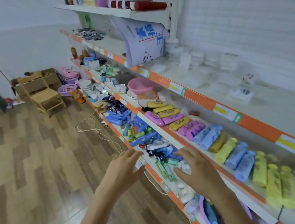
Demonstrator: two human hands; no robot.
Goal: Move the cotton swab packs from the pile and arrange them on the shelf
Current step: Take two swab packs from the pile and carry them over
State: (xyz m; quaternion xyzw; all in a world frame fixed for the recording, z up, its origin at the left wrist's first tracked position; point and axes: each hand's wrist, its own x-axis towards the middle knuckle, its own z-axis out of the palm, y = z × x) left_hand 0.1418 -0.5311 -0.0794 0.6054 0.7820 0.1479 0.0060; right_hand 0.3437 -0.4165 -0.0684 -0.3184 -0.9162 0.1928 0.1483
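Both the left hand (pixel 125 167) and right hand (pixel 195 169) hover with fingers spread and empty above the jumbled pile of small packs (pixel 164 158) on the orange-edged white shelf (pixel 155 173), seemingly poised to pick.

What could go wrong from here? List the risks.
1. Both hands, left hand and right hand, hover open over the mixed pile on the lowest shelf; blurry packs could be mistaken for other items.
2. Items sit near the shelf edge, so a sweep may knock some onto the floor.
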